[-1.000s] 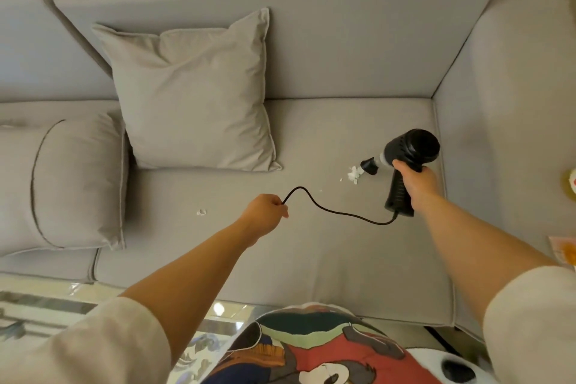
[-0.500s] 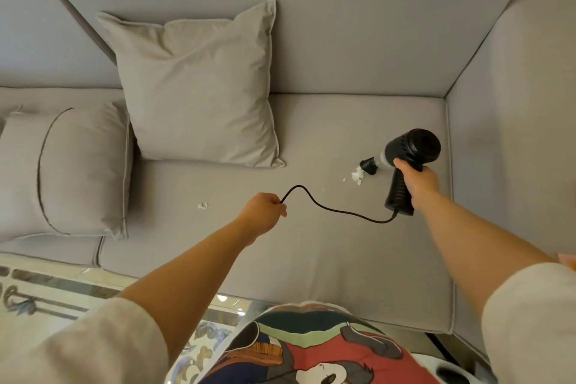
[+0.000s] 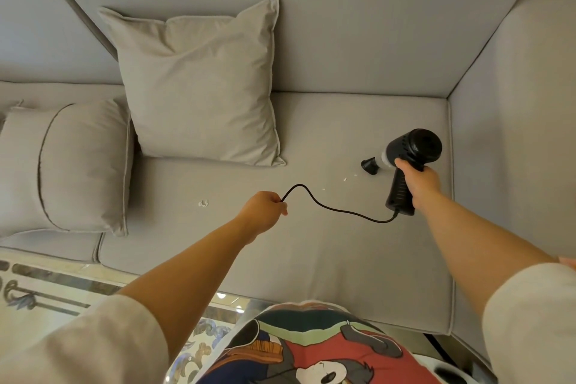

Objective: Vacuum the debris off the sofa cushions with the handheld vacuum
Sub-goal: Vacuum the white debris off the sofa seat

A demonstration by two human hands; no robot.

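My right hand grips the handle of a black handheld vacuum over the right part of the grey seat cushion. Its black nozzle points left and down, close to the fabric. Small white crumbs lie just left of and below the nozzle. A larger white scrap lies further left on the seat. My left hand pinches the vacuum's black cord, which curves across the cushion to the base of the handle.
A square grey throw pillow leans on the backrest. A second grey pillow lies at the left. The sofa's armrest rises at the right. Patterned floor shows below the seat's front edge.
The white clump that lay at the nozzle is gone; only small crumbs lie there now. The view shifted slightly. Both hands keep their holds.
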